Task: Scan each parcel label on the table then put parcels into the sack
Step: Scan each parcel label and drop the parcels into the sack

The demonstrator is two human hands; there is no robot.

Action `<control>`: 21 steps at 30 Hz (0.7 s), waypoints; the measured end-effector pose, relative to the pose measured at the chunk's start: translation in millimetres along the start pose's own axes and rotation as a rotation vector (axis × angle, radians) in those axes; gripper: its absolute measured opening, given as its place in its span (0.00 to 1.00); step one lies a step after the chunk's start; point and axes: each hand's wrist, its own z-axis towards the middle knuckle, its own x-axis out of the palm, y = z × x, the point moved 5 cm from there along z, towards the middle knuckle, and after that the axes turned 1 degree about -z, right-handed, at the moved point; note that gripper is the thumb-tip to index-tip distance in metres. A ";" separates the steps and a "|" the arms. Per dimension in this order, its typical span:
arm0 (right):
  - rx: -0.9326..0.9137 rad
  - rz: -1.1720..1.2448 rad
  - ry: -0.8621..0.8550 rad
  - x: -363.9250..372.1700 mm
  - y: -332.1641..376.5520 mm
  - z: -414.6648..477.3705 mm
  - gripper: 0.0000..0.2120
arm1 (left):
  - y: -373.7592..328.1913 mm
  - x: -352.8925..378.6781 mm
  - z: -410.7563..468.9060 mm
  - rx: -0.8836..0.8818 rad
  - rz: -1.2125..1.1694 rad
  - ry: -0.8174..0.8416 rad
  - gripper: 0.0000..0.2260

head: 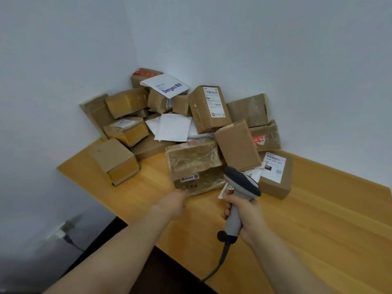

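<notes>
Taped parcel (pixel 194 164) at fingertips of left hand (pixel 172 203), scanner (pixel 239 187) in right hand (pixel 246 217) beside

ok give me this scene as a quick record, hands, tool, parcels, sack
left hand: at near edge of taped parcel, grip unclear
right hand: grips scanner by its handle
parcel pile: boxes and white mailers heaped at the far corner of the table
sack: not in view
</notes>
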 end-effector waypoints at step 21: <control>0.081 -0.035 -0.207 7.0 -58.7 -9.6 0.05 | 11.3 71.3 -46.9 0.401 0.241 0.068 0.19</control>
